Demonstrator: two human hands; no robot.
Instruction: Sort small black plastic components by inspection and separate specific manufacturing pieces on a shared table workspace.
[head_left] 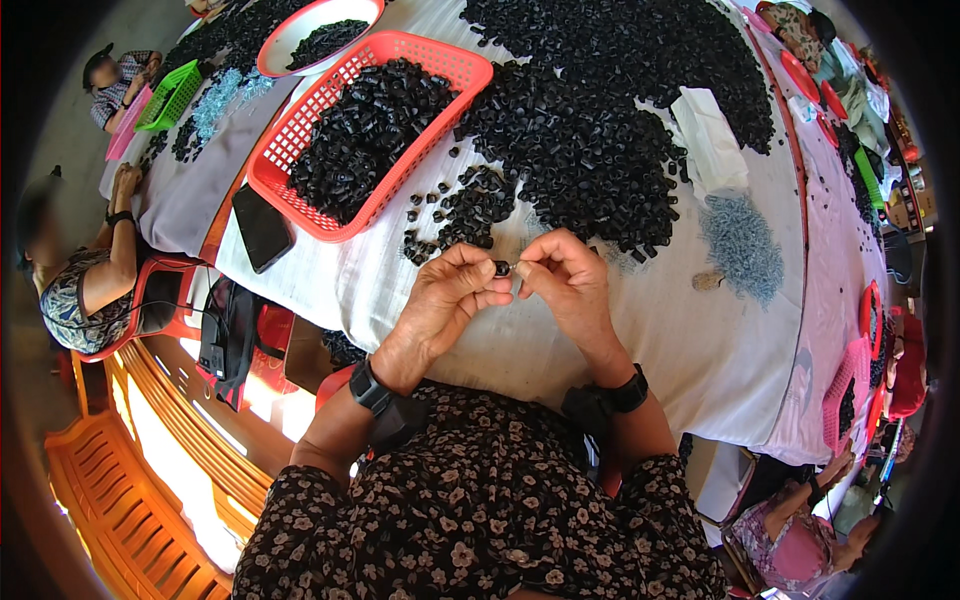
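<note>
My left hand (440, 300) is closed, with a small black plastic piece (502, 268) pinched between thumb and fingertips. Right beside it, my right hand (570, 290) has its thumb and forefinger pressed together at the piece's right end. What sits in that right pinch is too small to make out. Both hands are over the front part of the white-covered table (680, 350). Just beyond them lies a small cluster of loose black pieces (480, 205), and behind it spreads a large heap of the same pieces (600, 150).
A red basket (262, 165) full of black pieces stands left, beside a dark phone (262, 228). Behind is a red-rimmed white bowl (275, 60). Right lie a pale cloth or paper (708, 140) and a pile of clear bluish bits (742, 250). Other people sit around.
</note>
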